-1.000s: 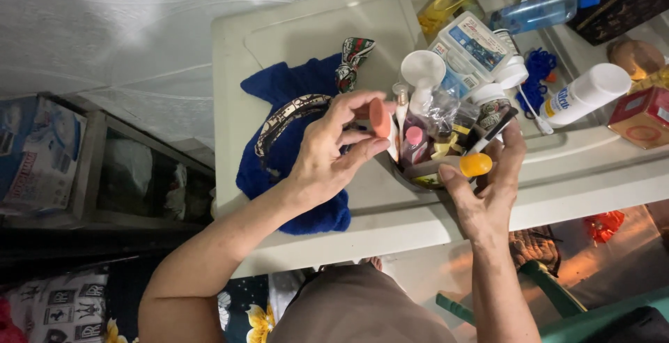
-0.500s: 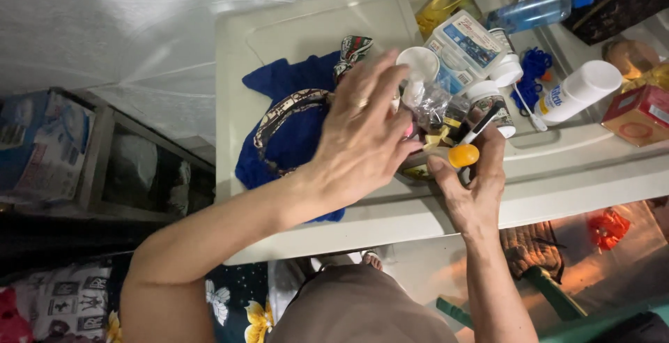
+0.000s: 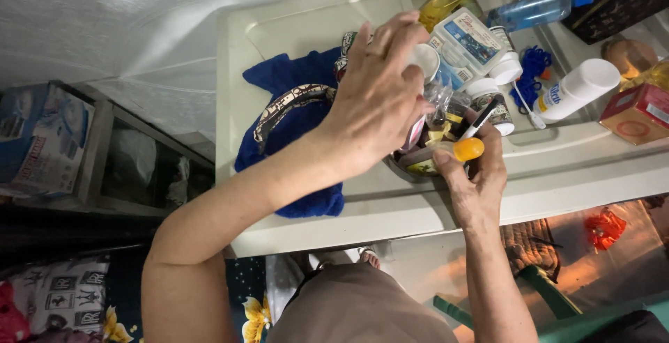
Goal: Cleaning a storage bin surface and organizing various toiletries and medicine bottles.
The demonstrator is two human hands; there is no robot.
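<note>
Since half a second earlier, the left hand (image 3: 380,95) had moved farther up over the cluttered round container (image 3: 418,165), fingers spread and reaching toward the white cap (image 3: 425,57); whether it gripped anything could not be told. Its back hid the small pink bottle. Meanwhile the right hand (image 3: 477,186) pinched a small orange cap (image 3: 468,149) between thumb and fingers at the container's rim, beside the blue towel (image 3: 293,127) on the white table (image 3: 390,210).

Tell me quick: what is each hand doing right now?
Left hand: reaching over the round container of small items; what it holds cannot be told.
Right hand: closed on a small orange cap.
</note>
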